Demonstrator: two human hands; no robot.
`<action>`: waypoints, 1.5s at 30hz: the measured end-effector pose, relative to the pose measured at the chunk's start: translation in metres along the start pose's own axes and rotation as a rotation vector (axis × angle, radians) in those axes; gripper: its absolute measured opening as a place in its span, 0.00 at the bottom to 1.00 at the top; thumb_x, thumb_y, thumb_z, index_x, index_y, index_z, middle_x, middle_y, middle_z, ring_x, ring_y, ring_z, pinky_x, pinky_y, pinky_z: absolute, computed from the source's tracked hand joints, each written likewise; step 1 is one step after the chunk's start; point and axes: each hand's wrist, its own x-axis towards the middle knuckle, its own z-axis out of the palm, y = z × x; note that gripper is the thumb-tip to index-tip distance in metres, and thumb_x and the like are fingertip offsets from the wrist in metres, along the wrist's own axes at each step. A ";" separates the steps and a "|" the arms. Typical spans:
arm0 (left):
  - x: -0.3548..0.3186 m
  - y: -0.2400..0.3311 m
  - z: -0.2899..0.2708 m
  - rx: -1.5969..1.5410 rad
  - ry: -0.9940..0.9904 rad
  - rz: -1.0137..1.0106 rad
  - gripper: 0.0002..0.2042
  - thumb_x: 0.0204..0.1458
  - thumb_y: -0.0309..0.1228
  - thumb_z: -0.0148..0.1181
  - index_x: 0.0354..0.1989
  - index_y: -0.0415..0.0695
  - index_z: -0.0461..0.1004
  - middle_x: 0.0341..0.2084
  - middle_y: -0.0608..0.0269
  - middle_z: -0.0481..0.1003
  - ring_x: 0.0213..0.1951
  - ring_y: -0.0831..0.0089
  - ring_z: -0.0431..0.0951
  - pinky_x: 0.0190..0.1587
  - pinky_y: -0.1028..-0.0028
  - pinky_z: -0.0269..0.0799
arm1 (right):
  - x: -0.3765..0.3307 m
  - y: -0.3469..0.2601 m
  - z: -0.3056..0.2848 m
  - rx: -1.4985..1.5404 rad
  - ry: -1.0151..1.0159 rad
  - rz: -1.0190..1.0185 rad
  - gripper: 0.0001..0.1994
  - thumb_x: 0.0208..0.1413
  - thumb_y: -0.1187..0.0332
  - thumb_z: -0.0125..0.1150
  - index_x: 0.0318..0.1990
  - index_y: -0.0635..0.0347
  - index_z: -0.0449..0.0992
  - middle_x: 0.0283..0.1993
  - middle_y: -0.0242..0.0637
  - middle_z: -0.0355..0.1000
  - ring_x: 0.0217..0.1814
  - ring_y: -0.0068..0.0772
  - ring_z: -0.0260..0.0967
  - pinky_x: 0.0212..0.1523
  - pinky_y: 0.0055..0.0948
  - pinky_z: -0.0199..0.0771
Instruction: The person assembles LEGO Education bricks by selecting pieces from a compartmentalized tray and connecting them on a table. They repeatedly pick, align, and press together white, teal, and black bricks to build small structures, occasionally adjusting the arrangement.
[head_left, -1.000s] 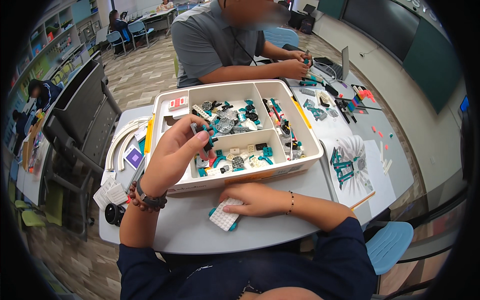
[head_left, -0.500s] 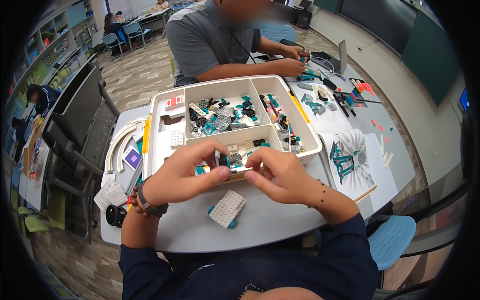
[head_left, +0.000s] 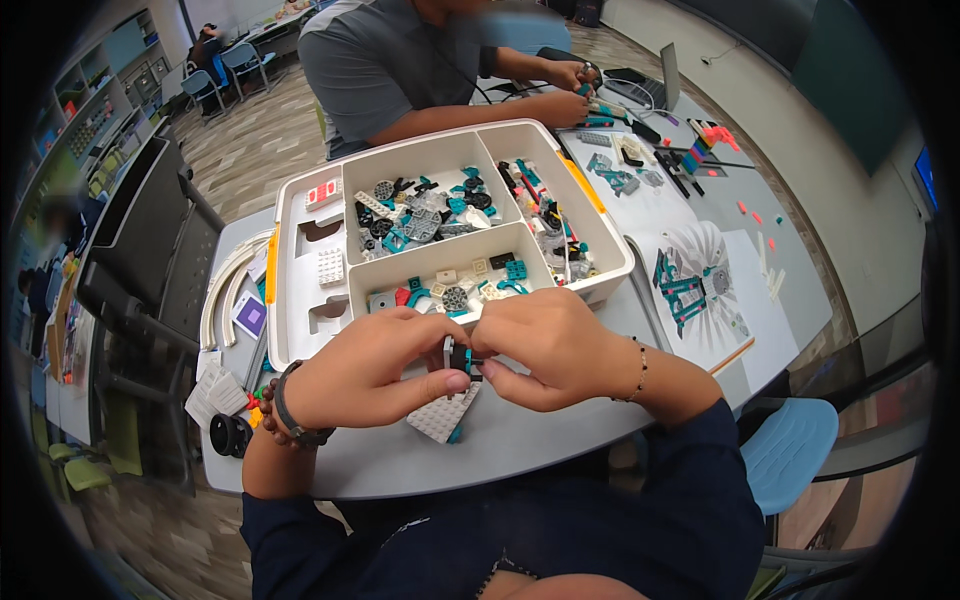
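Observation:
Between thumb and fingers, my left hand [head_left: 375,370] grips a small building-brick assembly [head_left: 459,357] of grey, black and teal parts. My right hand [head_left: 540,345] pinches at its right side, and its fingertips partly cover that end. Any tiny piece inside the right fingertips is hidden. Just below the hands, a white studded brick build [head_left: 440,415] with teal parts at its edges lies on the table, its upper part covered by my left hand. Directly beyond the hands stands a white sorting tray [head_left: 408,262] of loose bricks, gears and connectors.
Across the table, a person [head_left: 375,75] handles a teal build. An open picture booklet [head_left: 735,320] lies to the right, near loose coral pieces [head_left: 757,219] and a laptop [head_left: 670,75]. White curved tubes [head_left: 225,290] and a black wheel [head_left: 230,435] lie left. A blue chair [head_left: 790,450] stands lower right.
My right hand has come in from the right and closed at the small assembly in my left hand. The whole view has tilted down a little, showing more of the tray's near compartment.

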 end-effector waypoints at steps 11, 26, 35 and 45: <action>0.002 0.000 0.001 -0.039 -0.064 0.001 0.14 0.45 0.35 0.65 0.37 0.42 0.73 0.24 0.61 0.71 0.28 0.65 0.68 0.33 0.69 0.65 | -0.004 0.000 0.005 -0.107 0.047 -0.159 0.06 0.41 0.71 0.59 0.26 0.60 0.68 0.21 0.34 0.63 0.19 0.35 0.64 0.18 0.32 0.64; 0.007 -0.005 0.010 0.163 0.163 0.118 0.12 0.43 0.31 0.64 0.36 0.44 0.72 0.26 0.63 0.74 0.30 0.61 0.75 0.53 0.59 0.62 | 0.000 0.013 0.005 0.054 0.172 -0.086 0.04 0.39 0.74 0.58 0.24 0.60 0.69 0.19 0.36 0.63 0.19 0.39 0.64 0.20 0.34 0.64; 0.008 -0.011 0.013 0.246 0.233 0.136 0.12 0.44 0.31 0.64 0.37 0.45 0.73 0.28 0.66 0.75 0.30 0.65 0.76 0.56 0.59 0.58 | 0.001 0.018 0.010 0.136 0.171 -0.024 0.02 0.40 0.76 0.57 0.23 0.60 0.70 0.20 0.36 0.64 0.20 0.37 0.64 0.21 0.32 0.63; 0.009 -0.020 0.013 0.085 0.278 0.093 0.12 0.46 0.32 0.63 0.38 0.43 0.73 0.29 0.64 0.73 0.31 0.68 0.73 0.56 0.61 0.58 | 0.000 0.024 -0.002 0.114 0.153 0.021 0.05 0.43 0.71 0.58 0.27 0.60 0.69 0.23 0.36 0.66 0.21 0.34 0.66 0.21 0.29 0.65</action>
